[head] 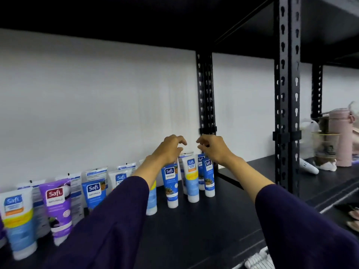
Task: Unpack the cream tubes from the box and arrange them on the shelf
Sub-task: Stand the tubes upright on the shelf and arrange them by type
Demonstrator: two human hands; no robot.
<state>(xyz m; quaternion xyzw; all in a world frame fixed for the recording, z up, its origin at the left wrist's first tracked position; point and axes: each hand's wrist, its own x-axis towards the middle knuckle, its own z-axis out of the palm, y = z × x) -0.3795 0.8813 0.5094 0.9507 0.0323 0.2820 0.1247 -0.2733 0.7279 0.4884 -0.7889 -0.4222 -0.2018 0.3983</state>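
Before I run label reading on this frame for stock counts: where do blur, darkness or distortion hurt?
Head view: the tubes near centre read sharply; the purple tube at left leans from wide-angle stretch; the pink bottle at right is smeared; the upper shelf underside is nearly black.

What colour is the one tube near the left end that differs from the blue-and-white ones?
Purple, with a dark red logo patch and white cap; head view.

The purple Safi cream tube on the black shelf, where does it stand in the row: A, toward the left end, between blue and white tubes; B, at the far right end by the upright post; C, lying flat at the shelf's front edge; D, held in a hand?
A: the purple Safi cream tube stands cap-down toward the left end of the black shelf, blue and white tubes on either side.
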